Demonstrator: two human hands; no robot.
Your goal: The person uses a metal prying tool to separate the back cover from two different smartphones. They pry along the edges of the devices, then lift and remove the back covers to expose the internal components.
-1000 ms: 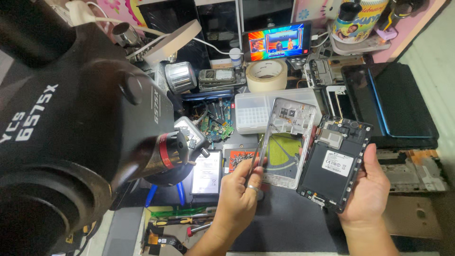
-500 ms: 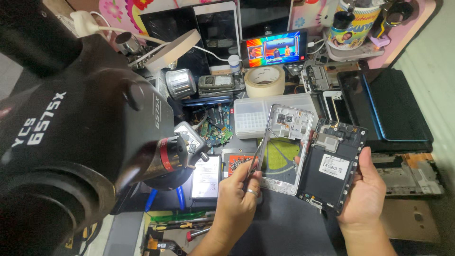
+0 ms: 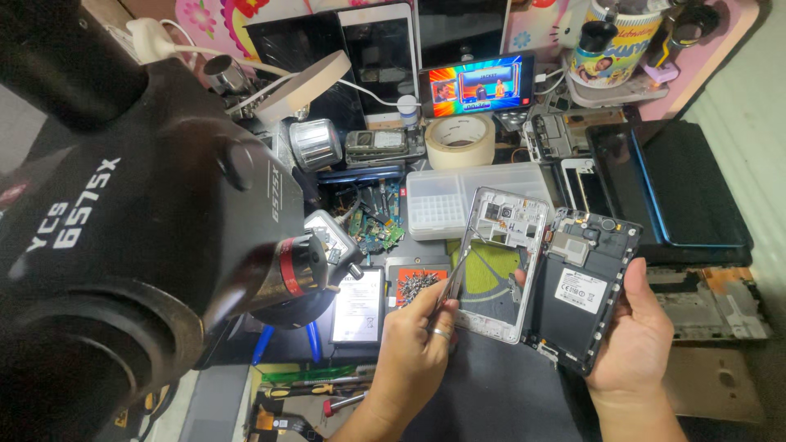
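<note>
Far left, filling the near view: a big black microscope head [image 3: 139, 237] with a red ring at its lens, over a dark work mat [image 3: 491, 393]. Just right of it, lying flat: a small phone battery [image 3: 359, 305], then a magnetic pad [image 3: 416, 282] carrying a heap of tiny screws.

Next, the left hand [image 3: 413, 352], a ring on one finger, fingers closed around thin metal tweezers [image 3: 452, 282]. Tips pointing up and right, at or just inside the left edge of the white phone mid-frame [image 3: 501, 270], which leans against the opened phone body [image 3: 585, 290]. Whether the tips carry a screw: too small to tell.

Then the right hand [image 3: 634, 336], clamped on the phone body from its right side, thumb at the left edge, circuit side up.

For a good step, probably: keep the phone body steady and tilted toward the eyes, bring the tweezers in slowly, squeeze lightly, avoid scraping the board, and carry any loose screw low over the mat toward the pad.
</note>
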